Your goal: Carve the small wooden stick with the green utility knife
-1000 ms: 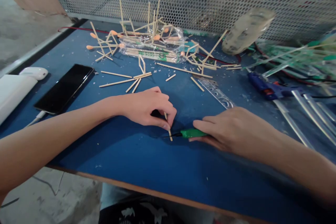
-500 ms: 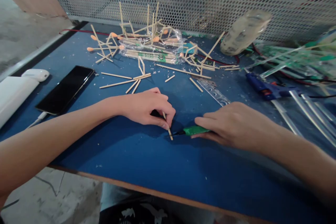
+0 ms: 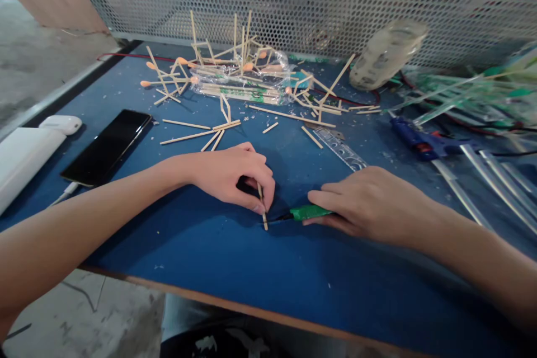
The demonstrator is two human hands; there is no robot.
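Between thumb and fingers my left hand (image 3: 235,178) pinches a thin wooden stick (image 3: 265,220), whose near end sticks out below the fingertips over the blue tabletop (image 3: 201,257). My right hand (image 3: 364,201) is closed around the green handle of a craft knife (image 3: 309,212). The knife's dark, narrow blade lies across the stick near its lower end. Beyond my left hand several loose sticks (image 3: 187,137) lie about, with a small bent stick frame (image 3: 225,112) among them. A clear ruler (image 3: 339,148) lies partly behind my right hand.
At left rest a black phone (image 3: 107,148) and a white box-shaped device (image 3: 25,156). Stick structures (image 3: 168,75) and a plastic-wrapped stick bundle (image 3: 243,86) stand at the back. A bottle (image 3: 388,56), a blue glue gun (image 3: 423,140) and clear glue sticks (image 3: 503,184) lie at right.
The stick and my left fingers have shifted slightly left and toward me, and the knife has moved along with them. The blade still crosses the stick's lower end.
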